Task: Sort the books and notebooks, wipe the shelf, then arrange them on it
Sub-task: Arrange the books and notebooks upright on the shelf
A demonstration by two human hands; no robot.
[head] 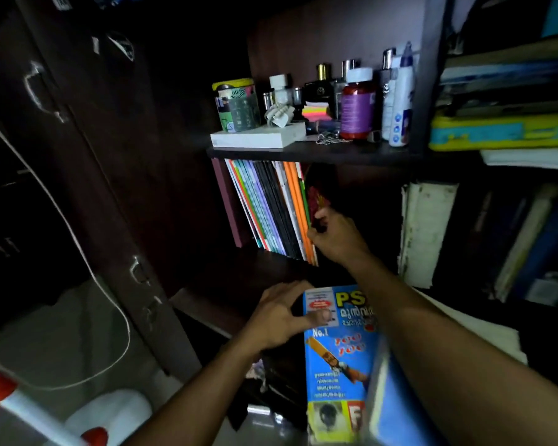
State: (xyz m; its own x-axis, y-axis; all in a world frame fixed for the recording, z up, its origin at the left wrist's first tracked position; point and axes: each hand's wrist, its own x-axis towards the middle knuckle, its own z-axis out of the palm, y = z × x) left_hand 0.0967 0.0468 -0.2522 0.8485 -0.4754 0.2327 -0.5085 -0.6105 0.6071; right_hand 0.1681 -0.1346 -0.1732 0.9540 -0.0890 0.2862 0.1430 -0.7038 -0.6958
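A row of thin notebooks [268, 204] leans leftward on the middle shelf [271, 268]. My right hand [334, 238] reaches into the shelf and pinches a dark red book [318, 191] at the right end of that row. My left hand [282, 317] grips the top left corner of a blue book [339, 358] with a cricket bat on its cover, thumb on the cover. The blue book lies on top of a stack in front of the shelf. A thick worn white book [427, 230] stands to the right on the same shelf.
The upper shelf [303, 152] carries a white box [258, 136], a patterned tin [237, 104], bottles and sticky notes. More books [509, 91] are stacked at the upper right, others [529, 239] stand at right. A dark cupboard door [78, 156] and a white cable [78, 246] are at left.
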